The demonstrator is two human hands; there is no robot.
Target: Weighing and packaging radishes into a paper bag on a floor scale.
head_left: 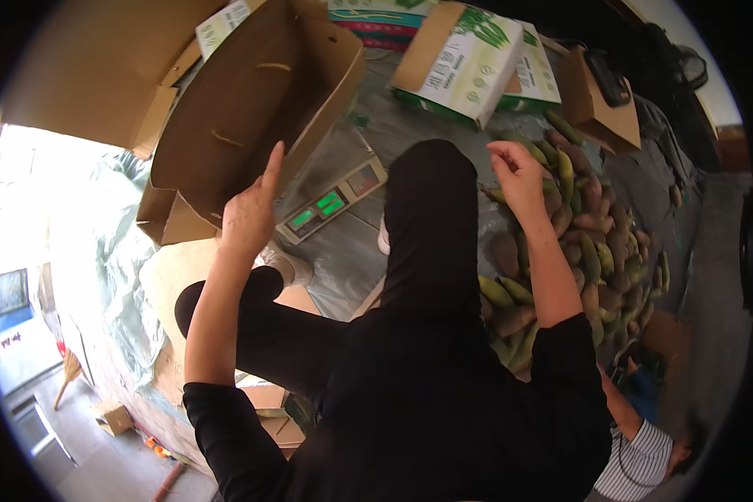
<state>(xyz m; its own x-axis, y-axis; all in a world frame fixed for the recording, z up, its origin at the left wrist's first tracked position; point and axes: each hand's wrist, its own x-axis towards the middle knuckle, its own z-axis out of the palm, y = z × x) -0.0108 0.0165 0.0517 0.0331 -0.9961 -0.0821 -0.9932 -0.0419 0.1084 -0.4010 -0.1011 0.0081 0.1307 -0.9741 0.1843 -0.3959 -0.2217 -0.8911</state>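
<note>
My left hand (249, 213) is at the lower edge of a large open brown cardboard box (251, 100) that is tilted on its side. The index finger stretches up along the box wall and the other fingers curl at the rim. My right hand (519, 176) hovers with loosely bent fingers over a heap of green and brown oblong fruits (594, 243); nothing shows in it. My black-clad knee (431, 217) rises between the two hands.
A digital scale (330, 203) with green displays lies just below the box on a plastic-covered surface. Green-and-white cartons (468, 58) and a small brown box (598, 100) stand at the back. Another person's striped sleeve (636, 460) is at the lower right. Flattened cardboard (167, 276) lies on the left.
</note>
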